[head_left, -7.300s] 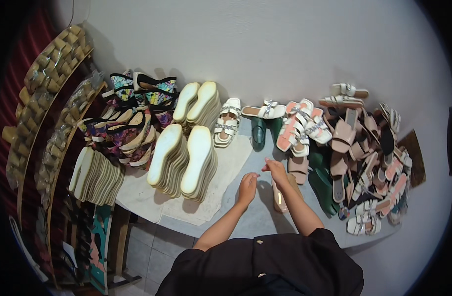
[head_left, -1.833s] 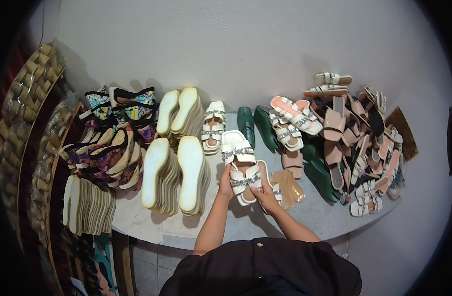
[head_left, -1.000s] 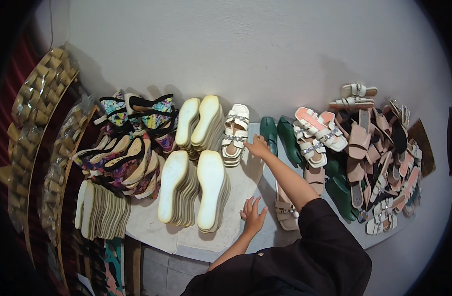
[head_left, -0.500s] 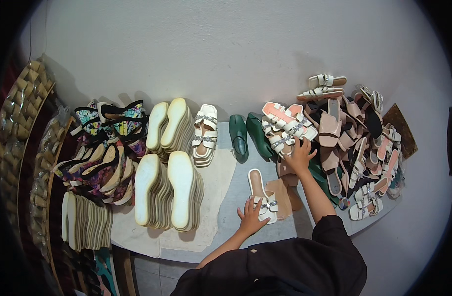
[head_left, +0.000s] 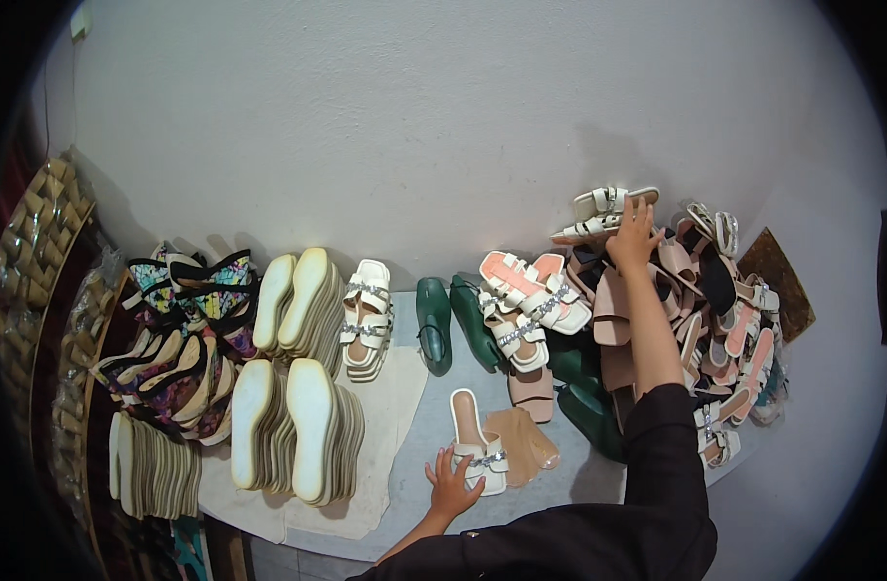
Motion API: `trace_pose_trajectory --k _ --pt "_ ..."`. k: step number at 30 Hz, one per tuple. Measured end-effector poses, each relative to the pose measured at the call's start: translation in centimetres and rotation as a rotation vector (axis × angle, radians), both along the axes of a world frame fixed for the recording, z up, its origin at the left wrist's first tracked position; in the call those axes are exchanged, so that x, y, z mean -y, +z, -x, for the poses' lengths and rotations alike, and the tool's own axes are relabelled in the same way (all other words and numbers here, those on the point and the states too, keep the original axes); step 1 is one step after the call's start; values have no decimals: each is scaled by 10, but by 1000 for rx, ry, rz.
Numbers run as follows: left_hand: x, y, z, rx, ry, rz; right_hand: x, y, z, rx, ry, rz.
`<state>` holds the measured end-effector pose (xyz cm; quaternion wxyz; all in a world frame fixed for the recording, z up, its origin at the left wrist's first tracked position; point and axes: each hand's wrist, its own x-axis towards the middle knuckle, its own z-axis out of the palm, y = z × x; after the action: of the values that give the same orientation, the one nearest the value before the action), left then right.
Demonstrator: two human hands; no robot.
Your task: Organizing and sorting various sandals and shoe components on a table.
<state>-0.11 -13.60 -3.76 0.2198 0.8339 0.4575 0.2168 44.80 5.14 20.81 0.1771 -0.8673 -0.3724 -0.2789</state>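
My left hand, fingers spread, rests against the side of a single white sandal with two jewelled straps. That sandal lies on the table with its tan insole up. My right hand is stretched far out over the pile on the right, fingers apart. It is at the white strappy sandals on top of the pile; whether it touches them I cannot tell. Left of that arm, white sandals with pink insoles lie heaped over green shoe lasts.
Pinkish slides fill the right-hand pile. Brown sheet pieces lie beside the single sandal. To the left stand stacked cream soles, stacked white sandals and colourful wedge shoes. A shelf of wrapped pieces borders the far left.
My right hand has left the heaped white sandals and reached farther out to the top of the pile. My left hand stays at the single sandal. The whole view has shifted.
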Motion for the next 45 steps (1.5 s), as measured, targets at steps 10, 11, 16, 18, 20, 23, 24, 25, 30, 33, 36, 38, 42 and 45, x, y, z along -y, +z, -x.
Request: trace_pose_trajectory --k 10,11,16,18,20,23,24,25,30,33,36,38,42,45 --pt "-2 3 -8 -35 73 -20 16 -11 -42 127 201 41" --pt "-4 3 -9 -43 71 -24 20 -10 -46 165 237 53" --pt "-3 6 -8 -64 84 -38 43 17 -47 -16 206 75" --pt "-4 6 -9 -48 89 -35 39 30 -47 -134 180 62" --pt "-5 5 -10 -46 78 -45 29 28 -58 -55 316 -96" --pt "-2 5 -8 -51 83 -49 -1 32 -58 -25 364 3" --pt "-4 5 -8 -41 79 -60 -12 32 -57 31 379 48" --pt "-5 4 -8 -31 76 -71 -20 33 -57 3 361 96" --pt "4 3 -6 -49 90 -67 -44 29 -40 -269 179 409" --pt "6 8 -5 -52 85 -47 -51 12 -35 -96 145 268" --pt "3 7 -5 -35 66 -61 -57 -3 -58 142 115 404" --pt "-3 6 -7 -43 55 -55 -52 -4 -60 413 143 264" --pt "-3 8 -3 -59 59 -67 -8 49 -30 455 205 -130" --pt "-6 10 -3 -33 25 -52 30 83 2 425 330 -437"
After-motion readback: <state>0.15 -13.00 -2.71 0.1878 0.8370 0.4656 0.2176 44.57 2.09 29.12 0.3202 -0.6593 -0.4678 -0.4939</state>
